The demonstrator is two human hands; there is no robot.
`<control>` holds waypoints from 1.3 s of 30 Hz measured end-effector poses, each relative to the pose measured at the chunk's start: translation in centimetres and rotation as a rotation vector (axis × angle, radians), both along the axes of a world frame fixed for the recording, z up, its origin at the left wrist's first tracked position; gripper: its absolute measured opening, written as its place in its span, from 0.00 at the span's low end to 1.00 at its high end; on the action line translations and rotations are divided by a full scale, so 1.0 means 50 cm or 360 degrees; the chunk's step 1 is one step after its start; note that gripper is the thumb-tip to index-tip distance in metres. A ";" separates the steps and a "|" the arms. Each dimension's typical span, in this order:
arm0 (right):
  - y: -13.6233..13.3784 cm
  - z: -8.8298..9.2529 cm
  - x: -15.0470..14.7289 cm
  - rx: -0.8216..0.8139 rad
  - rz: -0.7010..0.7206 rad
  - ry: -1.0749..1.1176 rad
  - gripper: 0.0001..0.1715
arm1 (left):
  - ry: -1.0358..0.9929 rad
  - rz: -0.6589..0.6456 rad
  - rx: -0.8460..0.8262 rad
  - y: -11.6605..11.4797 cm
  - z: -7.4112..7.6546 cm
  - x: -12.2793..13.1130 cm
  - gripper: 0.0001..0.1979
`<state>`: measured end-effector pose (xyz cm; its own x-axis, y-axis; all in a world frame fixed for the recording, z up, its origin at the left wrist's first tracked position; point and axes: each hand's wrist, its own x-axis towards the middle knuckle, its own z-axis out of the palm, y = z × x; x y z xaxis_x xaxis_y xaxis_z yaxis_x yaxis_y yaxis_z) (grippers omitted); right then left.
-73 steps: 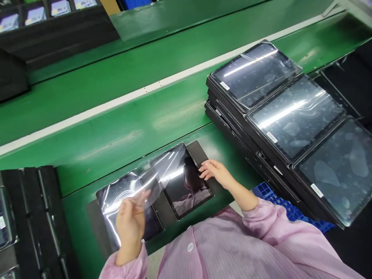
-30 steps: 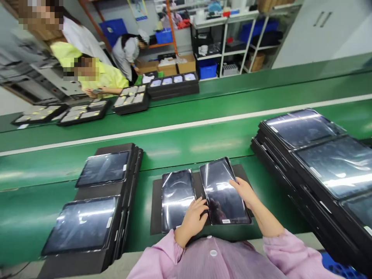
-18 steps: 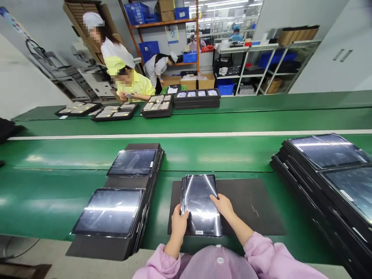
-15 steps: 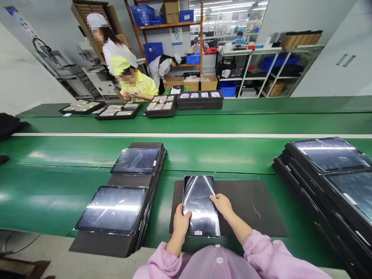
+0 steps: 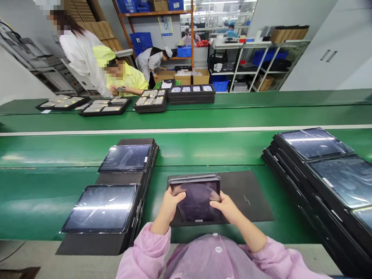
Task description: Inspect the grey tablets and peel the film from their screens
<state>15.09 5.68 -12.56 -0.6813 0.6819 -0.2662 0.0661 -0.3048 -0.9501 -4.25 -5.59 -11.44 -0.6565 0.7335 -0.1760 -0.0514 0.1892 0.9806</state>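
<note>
Between my two hands I hold a dark tablet (image 5: 199, 203), tilted up so its top edge shows, with a small white label at the bottom of its screen. My left hand (image 5: 171, 203) grips its left side, thumb on the screen. On the right side my right hand (image 5: 226, 207) grips it the same way, thumb over the glass. Beneath and behind the tablet lies a flat black mat (image 5: 247, 193) on the green bench.
To the left, tablets (image 5: 100, 209) lie on a stack of black trays (image 5: 136, 209). Another tall stack of black trays (image 5: 296, 178) with tablets on top stands at right. Across the bench are black trays of small devices (image 5: 151, 102). Three people are beyond it.
The tablet has been tipped up, its top edge turned toward me, and now looks wider and darker. Both hands still grip its sides. The camera view has shifted slightly.
</note>
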 end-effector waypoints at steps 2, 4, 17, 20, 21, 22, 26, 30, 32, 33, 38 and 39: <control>0.021 0.024 0.038 0.0067 -0.0024 0.0020 0.21 | -0.0032 -0.0128 0.0138 0.010 0.025 0.030 0.25; 0.044 0.050 0.070 0.0220 -0.0049 0.0123 0.20 | 0.0003 -0.0298 0.0365 0.022 0.040 0.061 0.21; 0.065 0.091 0.125 0.0552 0.0081 0.0522 0.17 | 0.0205 -0.0688 0.0824 0.023 0.068 0.105 0.18; 0.069 0.094 0.123 0.0560 0.0092 0.0520 0.17 | 0.0190 -0.0708 0.0938 0.031 0.069 0.107 0.16; 0.070 0.095 0.123 0.0562 0.0099 0.0519 0.17 | 0.0186 -0.0711 0.0946 0.034 0.070 0.107 0.16; 0.070 0.095 0.123 0.0562 0.0104 0.0518 0.17 | 0.0181 -0.0712 0.0946 0.035 0.070 0.107 0.16; 0.073 0.092 0.125 0.0562 0.0142 0.0531 0.17 | 0.0185 -0.0715 0.0945 0.035 0.070 0.107 0.17; 0.072 0.085 0.126 0.0574 0.0173 0.0560 0.17 | 0.0196 -0.0751 0.0957 0.033 0.066 0.106 0.19; 0.070 0.085 0.125 0.0591 0.0180 0.0570 0.18 | 0.0204 -0.0779 0.0955 0.033 0.067 0.104 0.19; 0.070 0.086 0.125 0.0599 0.0181 0.0576 0.18 | 0.0206 -0.0790 0.0955 0.033 0.067 0.102 0.19; 0.086 0.083 0.126 0.0612 0.0268 0.0609 0.20 | 0.0134 -0.0901 0.0839 0.025 0.062 0.088 0.21; 0.094 0.076 0.126 0.0624 0.0332 0.0539 0.21 | 0.0091 -0.0906 0.0744 0.023 0.054 0.084 0.21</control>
